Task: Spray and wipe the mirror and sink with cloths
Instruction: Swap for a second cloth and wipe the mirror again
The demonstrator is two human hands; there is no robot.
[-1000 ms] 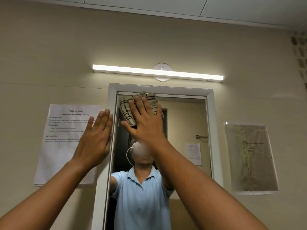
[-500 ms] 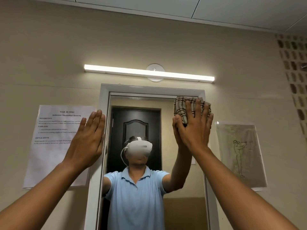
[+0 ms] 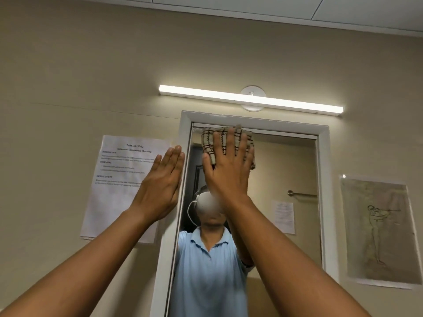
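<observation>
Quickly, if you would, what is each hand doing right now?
Left hand: open, flat on the mirror frame.
Right hand: open, fingers spread, pressing the checked cloth against the mirror.

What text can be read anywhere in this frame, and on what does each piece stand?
"TASK ID: 3062": top line of the printed sheet taped left of the mirror.
Its second heading looks like "Bathroom Countertop Cleaning", partly blurred; the smaller headings and body text are unreadable.
Small notice reflected in the mirror: too small to read.
Drawing on the right: no words visible.
</observation>
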